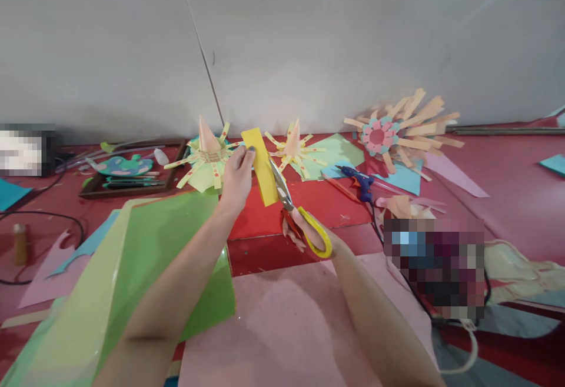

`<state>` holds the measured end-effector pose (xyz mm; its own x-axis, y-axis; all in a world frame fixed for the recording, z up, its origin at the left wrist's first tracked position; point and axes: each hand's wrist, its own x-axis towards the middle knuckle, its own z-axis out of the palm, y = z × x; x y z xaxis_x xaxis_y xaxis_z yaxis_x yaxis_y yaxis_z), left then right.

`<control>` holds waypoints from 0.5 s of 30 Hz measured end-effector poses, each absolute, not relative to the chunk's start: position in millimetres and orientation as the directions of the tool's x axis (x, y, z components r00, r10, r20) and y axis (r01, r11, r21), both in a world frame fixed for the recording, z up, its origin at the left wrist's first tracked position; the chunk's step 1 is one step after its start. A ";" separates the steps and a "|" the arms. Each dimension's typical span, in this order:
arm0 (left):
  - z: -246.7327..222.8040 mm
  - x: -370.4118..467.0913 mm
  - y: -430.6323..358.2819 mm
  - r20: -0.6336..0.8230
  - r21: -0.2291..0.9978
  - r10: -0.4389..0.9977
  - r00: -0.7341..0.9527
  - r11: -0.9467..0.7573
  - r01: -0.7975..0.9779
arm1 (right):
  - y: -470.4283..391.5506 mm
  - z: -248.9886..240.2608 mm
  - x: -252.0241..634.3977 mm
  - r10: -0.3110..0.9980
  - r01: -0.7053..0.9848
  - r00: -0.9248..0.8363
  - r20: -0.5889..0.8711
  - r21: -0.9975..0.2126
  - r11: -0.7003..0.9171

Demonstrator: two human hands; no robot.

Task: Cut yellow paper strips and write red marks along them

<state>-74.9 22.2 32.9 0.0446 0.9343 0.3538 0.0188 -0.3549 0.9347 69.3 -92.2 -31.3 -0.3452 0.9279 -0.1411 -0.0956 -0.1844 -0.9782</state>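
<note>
My left hand (pixel 239 176) pinches a folded strip of yellow paper (pixel 263 174) near its upper left edge and holds it up above the red table. My right hand (pixel 304 229) grips a pair of scissors (pixel 285 192) by its handles, one yellow and one red-orange. The blades point up and left and lie against the right edge of the yellow paper; whether they are cutting into it I cannot tell. Behind the hands stand two paper cones with strips fanned around them, the left cone (pixel 207 137) and the right cone (pixel 293 142).
Green paper sheets (pixel 163 257) lie under my left forearm, a pink sheet (pixel 282 322) in front. At right are a blue glue gun (pixel 359 181) and a paper flower (pixel 376 135) with peach strips. A tray (pixel 172 181) with tools sits back left, against the wall (pixel 282 52).
</note>
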 end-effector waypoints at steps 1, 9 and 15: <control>32.1 -74.9 22.8 0.339 0.941 0.940 0.049 -0.339 -0.003 | -92.5 -29.6 69.0 0.927 -0.093 -0.346 -0.145 -0.978 -0.188; 32.9 -74.1 23.1 0.329 0.944 0.940 0.088 -0.326 -0.053 | -91.9 -29.0 67.7 0.944 -0.078 -0.288 -0.159 -0.979 -0.189; 34.4 -75.0 21.7 0.401 0.912 0.910 0.104 -0.407 0.052 | -89.2 -33.7 70.1 0.958 -0.121 -0.262 -0.112 -0.982 -0.148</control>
<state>-75.0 21.7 34.4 0.1043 0.9102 0.4008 0.0522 -0.4075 0.9117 70.1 -89.2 -33.7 -0.2623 0.9584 -0.1123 -0.1206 -0.1480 -0.9816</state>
